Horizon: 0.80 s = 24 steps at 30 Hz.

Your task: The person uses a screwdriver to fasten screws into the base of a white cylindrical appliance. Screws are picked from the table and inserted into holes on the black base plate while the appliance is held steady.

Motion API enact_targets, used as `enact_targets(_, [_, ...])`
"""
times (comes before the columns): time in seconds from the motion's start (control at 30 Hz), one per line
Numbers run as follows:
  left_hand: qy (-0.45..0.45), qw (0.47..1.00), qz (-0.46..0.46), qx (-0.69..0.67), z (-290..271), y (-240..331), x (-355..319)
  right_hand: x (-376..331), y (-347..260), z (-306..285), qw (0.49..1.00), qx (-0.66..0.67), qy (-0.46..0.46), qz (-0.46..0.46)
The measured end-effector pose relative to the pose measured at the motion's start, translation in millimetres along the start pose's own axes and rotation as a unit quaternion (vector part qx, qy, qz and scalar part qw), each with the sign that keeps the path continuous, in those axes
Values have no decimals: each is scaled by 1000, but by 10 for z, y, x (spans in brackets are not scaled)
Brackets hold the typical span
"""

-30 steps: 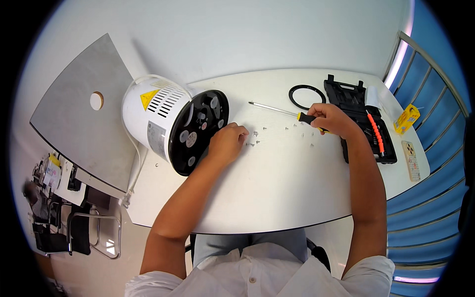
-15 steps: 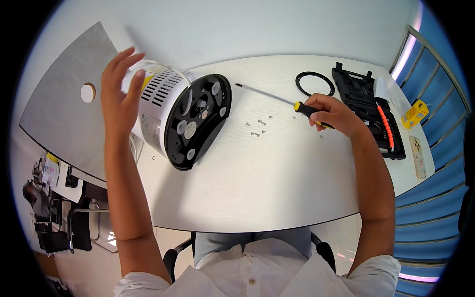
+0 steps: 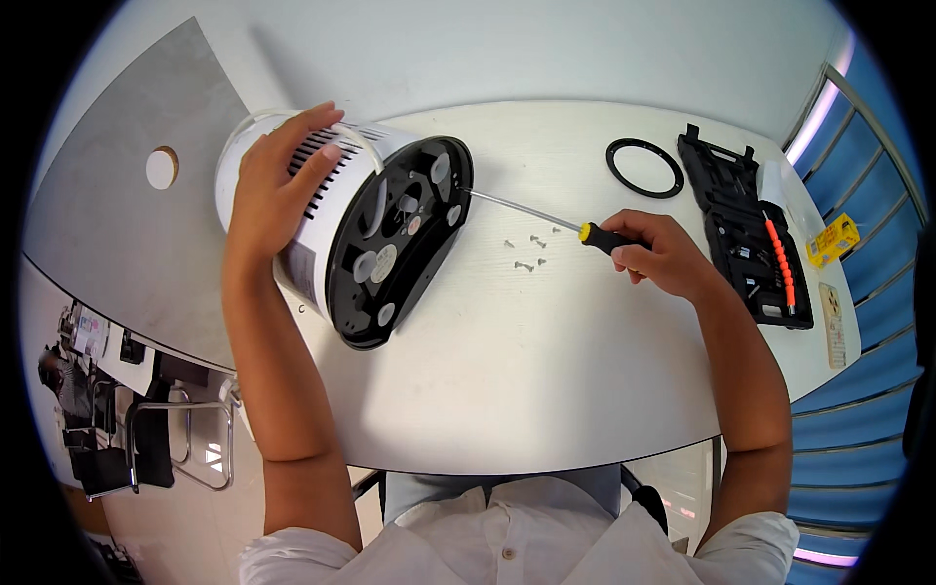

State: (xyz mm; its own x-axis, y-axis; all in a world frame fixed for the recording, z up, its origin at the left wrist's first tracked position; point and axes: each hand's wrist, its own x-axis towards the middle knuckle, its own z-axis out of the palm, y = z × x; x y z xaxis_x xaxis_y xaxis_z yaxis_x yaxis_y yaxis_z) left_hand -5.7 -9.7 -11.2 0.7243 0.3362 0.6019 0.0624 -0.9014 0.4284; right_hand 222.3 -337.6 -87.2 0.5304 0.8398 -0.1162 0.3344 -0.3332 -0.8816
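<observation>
Bright even light, soft shadows, fisheye-bent edges.

White cylindrical appliance (image 3: 322, 214) lying on its side at my 10 o'clock, black base w/ round holes facing 4 o'clock, vent slots on top. Screwdriver (image 3: 561, 224), yellow-black handle, long thin shaft, lies near-flat; I see tip at base's upper rim, handle toward 3 o'clock.
</observation>
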Motion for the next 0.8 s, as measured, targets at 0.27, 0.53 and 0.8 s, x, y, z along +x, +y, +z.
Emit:
enact_targets(0.27, [-4, 999, 33, 29, -11, -56, -35, 6, -23, 219, 997, -63, 50, -19])
enact_targets(0.53, [-6, 999, 31, 34, -8, -20, -32, -98, -149, 276, 995, -57, -4, -81])
enact_targets(0.8, [-1, 999, 35, 29, 14, -16, -27, -166, -199, 458, 985, -93, 72, -128])
